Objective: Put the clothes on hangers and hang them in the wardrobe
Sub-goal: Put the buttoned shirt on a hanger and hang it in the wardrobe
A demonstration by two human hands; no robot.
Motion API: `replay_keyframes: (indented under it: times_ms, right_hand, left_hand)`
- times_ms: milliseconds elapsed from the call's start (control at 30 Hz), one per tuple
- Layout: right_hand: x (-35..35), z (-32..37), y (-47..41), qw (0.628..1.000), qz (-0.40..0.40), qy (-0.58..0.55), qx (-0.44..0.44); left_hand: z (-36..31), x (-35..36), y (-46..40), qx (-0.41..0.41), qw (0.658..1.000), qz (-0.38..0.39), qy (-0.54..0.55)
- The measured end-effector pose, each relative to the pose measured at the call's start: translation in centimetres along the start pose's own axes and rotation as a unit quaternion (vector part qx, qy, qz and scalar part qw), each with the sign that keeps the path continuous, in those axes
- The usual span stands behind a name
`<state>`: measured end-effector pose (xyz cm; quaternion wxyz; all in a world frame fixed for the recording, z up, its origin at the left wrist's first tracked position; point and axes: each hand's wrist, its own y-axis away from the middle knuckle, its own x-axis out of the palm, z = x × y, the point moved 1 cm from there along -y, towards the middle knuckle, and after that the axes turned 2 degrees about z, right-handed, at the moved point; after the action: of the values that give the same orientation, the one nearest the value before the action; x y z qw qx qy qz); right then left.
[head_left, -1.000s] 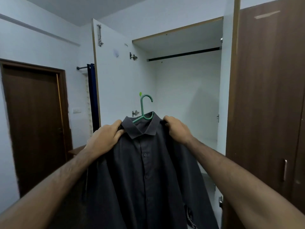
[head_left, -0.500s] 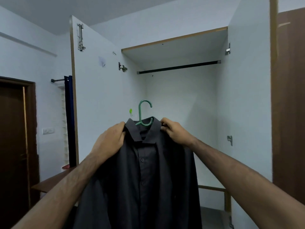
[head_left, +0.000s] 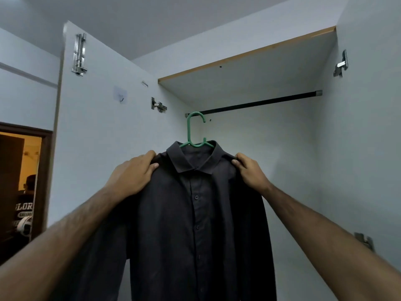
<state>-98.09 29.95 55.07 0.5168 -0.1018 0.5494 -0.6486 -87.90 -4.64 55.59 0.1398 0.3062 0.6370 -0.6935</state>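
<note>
Before the open wardrobe: a person holds up a dark shirt on a hanger, both arms reaching forward and up.
Shirt: the dark button-up shirt (head_left: 195, 213) hangs facing the camera, collar at the top, buttons fastened down the front, its lower part running out of the bottom of the view.
Hanger: the green hanger (head_left: 196, 135) sits inside the collar; only its hook and the start of its two arms show above the fabric. The hook stands upright, its top overlapping the left end of the rail from this angle; whether it touches the rail I cannot tell.
Left hand: the left hand (head_left: 132, 174) has its grip clamped on the shirt's shoulder beside the collar, thumb on the front, fingers curled over the top.
Right hand: the right hand (head_left: 249, 172) has its grip clamped on the other shoulder, fingers pinching the fabric near the collar.
Wardrobe: the white wardrobe (head_left: 282, 159) stands open, a dark rail (head_left: 253, 103) running across it below the top shelf (head_left: 249, 68).
Left door: the wardrobe door (head_left: 97, 148) is swung open, carrying a metal latch bolt (head_left: 79, 54), a small clear hook (head_left: 120, 95) and a hinge (head_left: 158, 105).
Doorway: at the far left a lit doorway (head_left: 21, 181) shows a person in a printed shirt.
</note>
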Motion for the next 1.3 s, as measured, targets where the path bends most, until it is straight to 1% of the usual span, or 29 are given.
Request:
replay_keyframes:
  times_ms: [67, 133, 200, 267, 300, 367, 433, 533, 600, 667, 733, 900, 1067, 1300]
  right_hand:
    - [0.6, -2.2, -2.5, 1.0, -0.002, 0.011, 0.009]
    - [1.5, -4.1, -5.1, 1.0, -0.011, 0.029, 0.006]
    - [2.9, -5.7, -7.7, 0.994, -0.031, 0.101, 0.001]
    - [4.4, -7.0, -10.5, 0.979, -0.062, 0.192, 0.02]
    - [5.3, -7.5, -11.9, 0.975, -0.068, 0.208, 0.023]
    - [7.2, -8.0, -14.5, 0.979, -0.052, 0.199, 0.012]
    - [9.5, -9.2, -17.3, 0.981, -0.014, 0.191, -0.003]
    - [12.8, -11.7, -21.8, 0.979, 0.047, 0.198, -0.028]
    - [14.8, -13.1, -24.5, 0.974, 0.062, 0.213, -0.044]
    - [16.6, -14.4, -27.1, 0.967, 0.067, 0.241, -0.052]
    - [18.2, -15.5, -29.7, 0.966, 0.066, 0.245, -0.048]
    - [21.8, -18.1, -35.3, 0.973, 0.051, 0.224, -0.036]
    - [25.1, -20.4, -39.2, 0.979, 0.039, 0.2, -0.024]
    - [26.9, -22.8, -44.2, 0.984, 0.044, 0.166, -0.04]
  left_hand:
    - [0.3, 1.7, -2.4, -0.013, 1.0, 0.012, -0.023]
    - [0.6, 3.5, -4.8, -0.016, 0.999, 0.005, -0.046]
    - [0.8, 5.3, -7.5, -0.013, 0.998, -0.022, -0.049]
    - [1.1, 7.1, -10.7, -0.013, 0.997, -0.051, -0.05]
    - [1.3, 7.9, -12.5, -0.012, 0.997, -0.063, -0.053]
    - [1.6, 9.6, -16.3, -0.01, 0.995, -0.077, -0.062]
    - [2.1, 11.3, -20.1, -0.007, 0.994, -0.082, -0.071]
    - [3.3, 14.0, -25.6, -0.005, 0.993, -0.086, -0.08]
    - [4.4, 15.6, -28.8, -0.006, 0.993, -0.087, -0.079]
    - [5.3, 17.0, -31.7, -0.008, 0.992, -0.098, -0.073]
    - [6.2, 18.3, -34.2, -0.013, 0.991, -0.11, -0.07]
    - [8.3, 21.6, -38.9, -0.018, 0.991, -0.117, -0.061]
    - [8.3, 24.2, -42.8, -0.016, 0.99, -0.121, -0.077]
    - [7.7, 26.6, -47.7, -0.019, 0.984, -0.137, -0.115]
